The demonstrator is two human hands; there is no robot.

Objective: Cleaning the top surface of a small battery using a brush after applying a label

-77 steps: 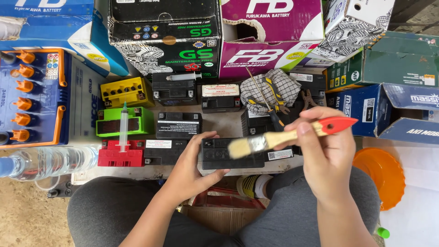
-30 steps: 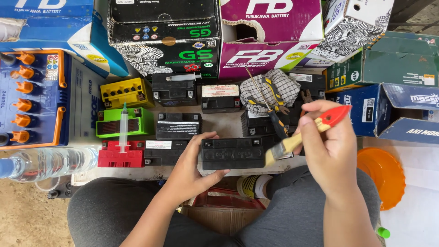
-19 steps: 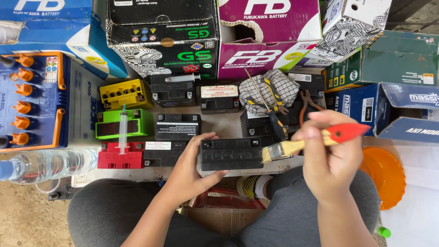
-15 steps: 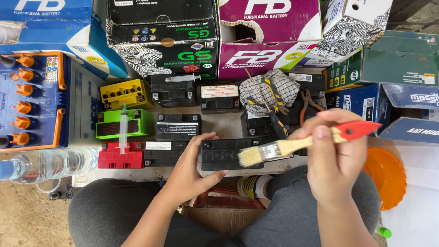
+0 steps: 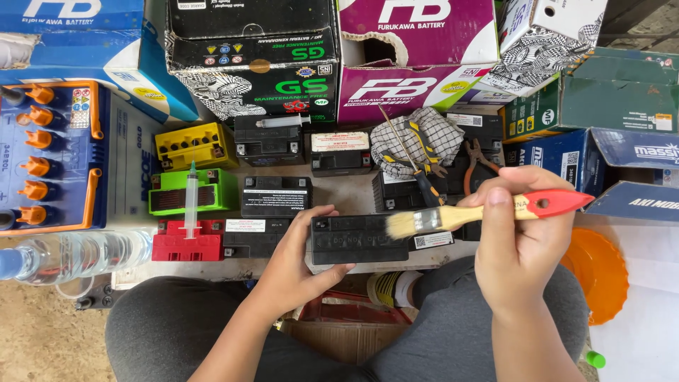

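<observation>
Battery (image 5: 359, 239), black, sits at the near edge of the board, directly in front of my lap. My left hand (image 5: 297, 265) steadies it from 7 o'clock, thumb and fingers spread against its left end and near side. My right hand (image 5: 516, 240) is clamped on the paintbrush (image 5: 481, 211), red handle end pointing to 3 o'clock, bristles touching the battery's top right corner. At 9 o'clock lies a red battery (image 5: 185, 240) carrying a syringe (image 5: 191, 198).
</observation>
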